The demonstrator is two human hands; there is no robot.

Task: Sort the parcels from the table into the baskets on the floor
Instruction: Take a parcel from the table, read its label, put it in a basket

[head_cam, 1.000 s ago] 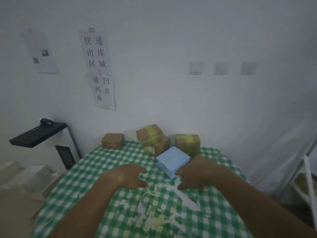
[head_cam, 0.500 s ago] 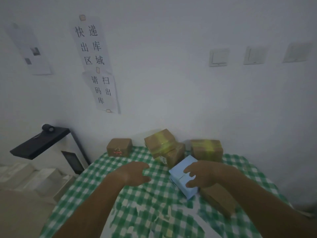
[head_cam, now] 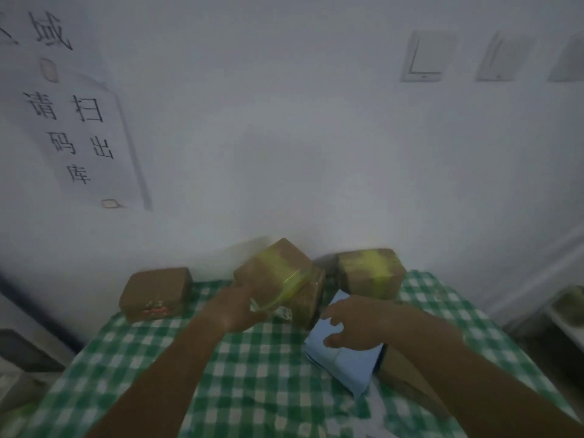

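While both arms reach across the green-checked table (head_cam: 252,374), the left hand (head_cam: 235,311) at the middle of the frame has closed on the near face of a brown parcel banded with yellow tape (head_cam: 278,270), which sits tilted on top of a second brown parcel (head_cam: 308,303). How far its fingers wrap I cannot tell, since the frame is blurred there. The right hand (head_cam: 357,324), just right of centre, lies with fingers spread and lightly bent over the top of a pale blue box (head_cam: 339,363), thumb at its near edge.

To my eye this is the pick-up, and taking two at once looks ambitious. The tilted parcel should come straight up, or the one beneath may get dragged along. The blue box looks smooth, so the thumb wants to go under an edge before lifting. Another taped parcel (head_cam: 369,271) sits just behind, and a flat brown parcel (head_cam: 156,292) lies at centre left. No baskets show in view.
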